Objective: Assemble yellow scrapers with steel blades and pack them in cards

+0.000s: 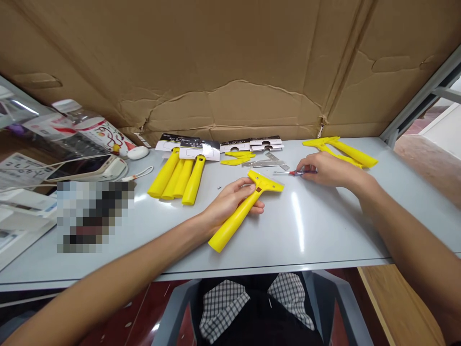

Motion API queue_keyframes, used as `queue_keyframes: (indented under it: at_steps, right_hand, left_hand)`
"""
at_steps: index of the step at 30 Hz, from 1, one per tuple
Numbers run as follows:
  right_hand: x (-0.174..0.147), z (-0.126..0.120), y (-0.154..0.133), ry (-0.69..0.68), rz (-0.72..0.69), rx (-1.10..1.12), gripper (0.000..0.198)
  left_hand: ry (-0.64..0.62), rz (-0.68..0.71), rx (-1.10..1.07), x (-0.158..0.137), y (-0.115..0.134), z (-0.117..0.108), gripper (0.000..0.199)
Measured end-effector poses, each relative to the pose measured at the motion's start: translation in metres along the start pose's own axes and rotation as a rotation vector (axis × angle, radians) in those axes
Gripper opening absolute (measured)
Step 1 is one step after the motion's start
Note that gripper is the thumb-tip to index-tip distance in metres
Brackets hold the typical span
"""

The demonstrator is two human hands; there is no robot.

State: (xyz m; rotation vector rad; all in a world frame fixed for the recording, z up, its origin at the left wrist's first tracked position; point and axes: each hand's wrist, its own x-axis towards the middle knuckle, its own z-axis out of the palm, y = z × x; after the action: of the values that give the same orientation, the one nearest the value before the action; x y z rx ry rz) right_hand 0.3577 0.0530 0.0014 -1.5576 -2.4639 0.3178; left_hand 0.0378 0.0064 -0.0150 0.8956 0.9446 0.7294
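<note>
My left hand (236, 199) is closed around the neck of a yellow scraper (239, 216), its wide head tilted up and away from me, with two screws showing on the head. In my right hand (320, 169), to the right of that head, is a small screwdriver (297, 173), gripped by its handle with the metal shaft pointing left. Flat metal blades (268, 162) lie just beyond the scraper head. Beside them are yellow plastic pieces (237, 157). More yellow scraper bodies (353, 153) lie behind my right hand.
Several yellow scrapers with card labels (192, 180) lie at the left. Further left are a bottle (104, 134), a phone (84, 167) and a white oval case (138, 153). Cards (266, 142) rest against the cardboard wall (230, 62) behind the table (173, 245).
</note>
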Motion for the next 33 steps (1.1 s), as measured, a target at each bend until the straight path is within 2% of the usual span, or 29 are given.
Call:
queue_keyframes:
  at_steps: [10, 21, 33]
  right_hand:
    - [0.0, -0.004, -0.022, 0.115, -0.217, 0.116, 0.023]
    - [-0.004, -0.007, -0.04, 0.083, -0.258, 0.147, 0.025]
    - [-0.005, -0.002, -0.042, 0.113, -0.265, 0.129, 0.025]
  left_hand:
    - [0.02, -0.015, 0.002, -0.003, 0.002, 0.003, 0.028]
    - [0.072, -0.057, 0.044, -0.011, 0.015, 0.017, 0.018]
    - [0.058, -0.043, 0.065, -0.01, 0.013, 0.015, 0.016]
